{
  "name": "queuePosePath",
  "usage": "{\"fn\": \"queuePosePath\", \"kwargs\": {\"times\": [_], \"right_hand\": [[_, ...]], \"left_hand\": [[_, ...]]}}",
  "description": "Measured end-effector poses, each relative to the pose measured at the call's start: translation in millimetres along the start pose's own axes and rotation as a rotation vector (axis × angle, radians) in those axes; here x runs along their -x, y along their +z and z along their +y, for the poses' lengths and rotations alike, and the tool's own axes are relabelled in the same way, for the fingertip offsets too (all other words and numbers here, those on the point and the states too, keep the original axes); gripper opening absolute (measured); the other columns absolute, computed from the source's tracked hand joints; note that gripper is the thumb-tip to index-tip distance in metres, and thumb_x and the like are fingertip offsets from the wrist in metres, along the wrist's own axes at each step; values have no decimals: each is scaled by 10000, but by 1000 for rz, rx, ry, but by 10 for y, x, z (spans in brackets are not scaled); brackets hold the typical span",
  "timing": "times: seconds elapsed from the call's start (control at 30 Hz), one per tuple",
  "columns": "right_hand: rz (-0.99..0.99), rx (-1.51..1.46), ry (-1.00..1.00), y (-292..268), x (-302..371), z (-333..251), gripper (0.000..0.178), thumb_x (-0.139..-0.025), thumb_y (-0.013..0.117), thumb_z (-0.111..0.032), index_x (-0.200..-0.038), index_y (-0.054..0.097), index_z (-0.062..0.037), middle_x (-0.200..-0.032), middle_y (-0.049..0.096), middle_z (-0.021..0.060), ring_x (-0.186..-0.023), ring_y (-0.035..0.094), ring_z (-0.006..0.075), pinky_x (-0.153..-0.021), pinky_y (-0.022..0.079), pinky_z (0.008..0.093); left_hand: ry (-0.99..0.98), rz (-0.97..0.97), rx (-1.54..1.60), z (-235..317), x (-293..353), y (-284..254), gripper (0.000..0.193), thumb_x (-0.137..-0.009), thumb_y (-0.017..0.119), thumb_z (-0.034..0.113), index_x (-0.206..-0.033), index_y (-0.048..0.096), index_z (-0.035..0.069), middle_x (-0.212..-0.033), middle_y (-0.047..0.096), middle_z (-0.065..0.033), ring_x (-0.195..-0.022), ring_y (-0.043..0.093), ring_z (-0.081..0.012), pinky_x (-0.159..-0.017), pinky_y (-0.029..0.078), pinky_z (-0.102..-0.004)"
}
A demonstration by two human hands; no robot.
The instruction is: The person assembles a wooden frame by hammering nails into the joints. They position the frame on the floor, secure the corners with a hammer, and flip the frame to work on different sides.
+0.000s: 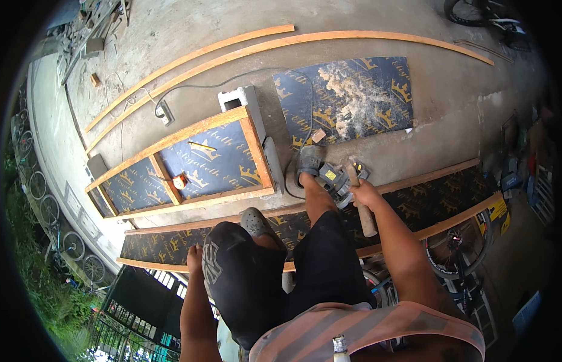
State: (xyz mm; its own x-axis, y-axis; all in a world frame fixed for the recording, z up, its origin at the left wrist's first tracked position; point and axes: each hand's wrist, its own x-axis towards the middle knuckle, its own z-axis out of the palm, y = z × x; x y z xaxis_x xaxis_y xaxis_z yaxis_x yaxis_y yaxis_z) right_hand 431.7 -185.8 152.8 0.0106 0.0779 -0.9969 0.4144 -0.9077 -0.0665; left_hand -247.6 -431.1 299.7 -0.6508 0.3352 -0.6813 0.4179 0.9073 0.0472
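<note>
My right hand (365, 194) is closed around a thick wooden handle (367, 221), which hangs tilted above the long panel. Whether a tool head is fixed to it I cannot make out. Just beyond that hand, a grey power tool (333, 178) with a yellow label lies on the floor by my right foot. At the left, my left hand (195, 257) is closed beside my knee, over the long dark panel (166, 246) edged with wood strips. Anything inside its fingers is hidden. The framed panel (220, 145) ahead carries a tape measure (180, 181) and a pencil (202, 146).
A loose dark board (281, 108) bears sawdust (353, 102). Two long wood strips (257, 51) lie on the concrete at the back. A cable runs from a socket block (164, 113) past a hollow block (239, 96). Bicycles (456, 250) stand at the right.
</note>
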Motion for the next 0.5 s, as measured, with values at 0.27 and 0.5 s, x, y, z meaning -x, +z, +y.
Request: {"fn": "queuePosePath", "kwargs": {"times": [0.27, 0.5], "right_hand": [[103, 109, 51, -343, 35, -19, 568, -972, 702, -215, -1411, 508, 88, -884, 663, 154, -712, 712, 281, -635, 613, 399], [20, 177, -19, -28, 58, -647, 417, -980, 699, -250, -1229, 575, 61, -856, 667, 138, -636, 695, 256, -586, 583, 403]], "left_hand": [[-2, -124, 159, 1137, 264, 1071, 444, -1041, 605, 422, -1146, 684, -3, -1060, 751, -195, -990, 706, -296, -884, 533, -398], [45, -146, 155, 1732, -213, 1372, 482, -1060, 561, 439, -1163, 684, -15, -1022, 749, -180, -984, 708, -231, -886, 529, -358]]}}
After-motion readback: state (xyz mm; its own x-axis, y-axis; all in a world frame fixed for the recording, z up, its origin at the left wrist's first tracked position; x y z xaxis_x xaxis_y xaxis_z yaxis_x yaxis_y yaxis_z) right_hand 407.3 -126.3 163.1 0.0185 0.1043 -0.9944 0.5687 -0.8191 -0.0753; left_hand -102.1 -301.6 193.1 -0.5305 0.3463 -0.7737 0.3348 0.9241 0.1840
